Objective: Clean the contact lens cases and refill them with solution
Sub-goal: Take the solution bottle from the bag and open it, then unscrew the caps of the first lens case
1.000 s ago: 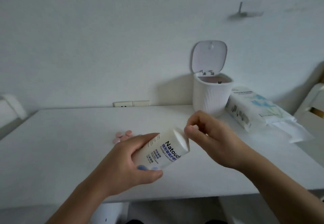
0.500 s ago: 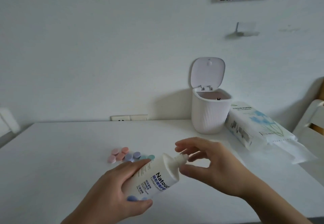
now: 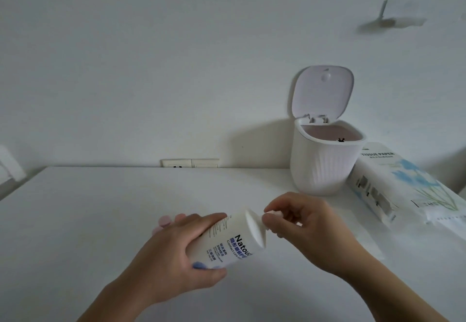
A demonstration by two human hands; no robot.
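— The left hand (image 3: 174, 253) is wrapped round the body of the contact lens solution bottle (image 3: 227, 239), tilted above the table (image 3: 75, 220); the right hand (image 3: 305, 231) pinches its cap (image 3: 273, 214).

— Slippery, I'd guess: smooth, light plastic. Best held mid-body.

— Pink lens cases (image 3: 165, 222) peek just behind the left hand. Desktop bin (image 3: 325, 165) and tissue pack (image 3: 403, 188) sit beyond the right; bare tabletop leftward.

The bottle (image 3: 228, 239) reads "Natou…", cut off, and "Contact Lens"; the tissue pack (image 3: 403, 188) reads "TISSUE PAPER".
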